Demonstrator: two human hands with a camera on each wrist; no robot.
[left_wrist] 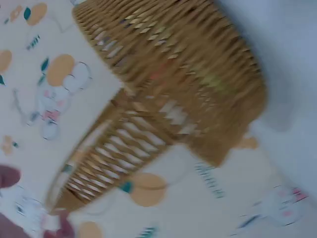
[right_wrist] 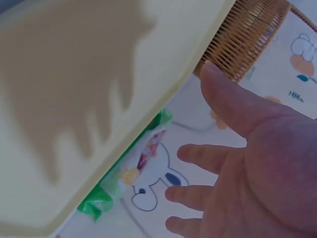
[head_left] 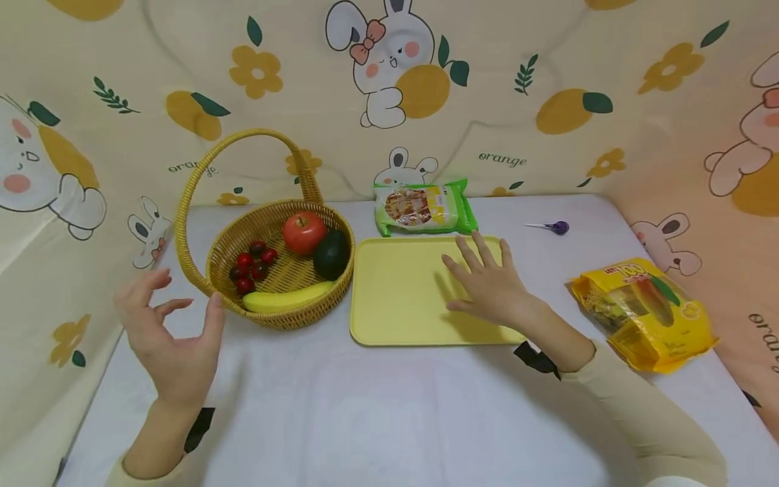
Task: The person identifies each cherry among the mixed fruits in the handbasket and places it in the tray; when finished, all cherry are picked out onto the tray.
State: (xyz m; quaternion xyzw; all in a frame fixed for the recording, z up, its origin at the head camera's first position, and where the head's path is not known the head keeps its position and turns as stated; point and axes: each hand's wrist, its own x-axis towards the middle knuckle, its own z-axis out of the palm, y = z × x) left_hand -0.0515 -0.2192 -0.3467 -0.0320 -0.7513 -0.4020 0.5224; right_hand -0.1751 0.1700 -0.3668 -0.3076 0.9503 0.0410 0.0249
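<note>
My left hand [head_left: 176,345] is in the air at the front left of the wicker basket [head_left: 292,319], thumb and fingers spread apart with nothing between them. In the basket are a red apple [head_left: 304,233], a dark green avocado [head_left: 331,256], a cluster of dark red cherries [head_left: 245,276] and a yellow banana [head_left: 289,299]. My right hand [head_left: 493,287] hovers palm down over the yellow tray [head_left: 395,297], fingers spread, and casts a shadow on it. The left wrist view is blurred and shows the basket [left_wrist: 198,74] with its handle [left_wrist: 114,153].
Behind the tray lies a green and clear food packet [head_left: 420,208]. A purple lollipop [head_left: 558,228] is at the back right, and a yellow mango-printed bag [head_left: 651,314] lies on the right of the white table [head_left: 377,419]. Patterned cloth [head_left: 377,149] stands around the table's back and sides.
</note>
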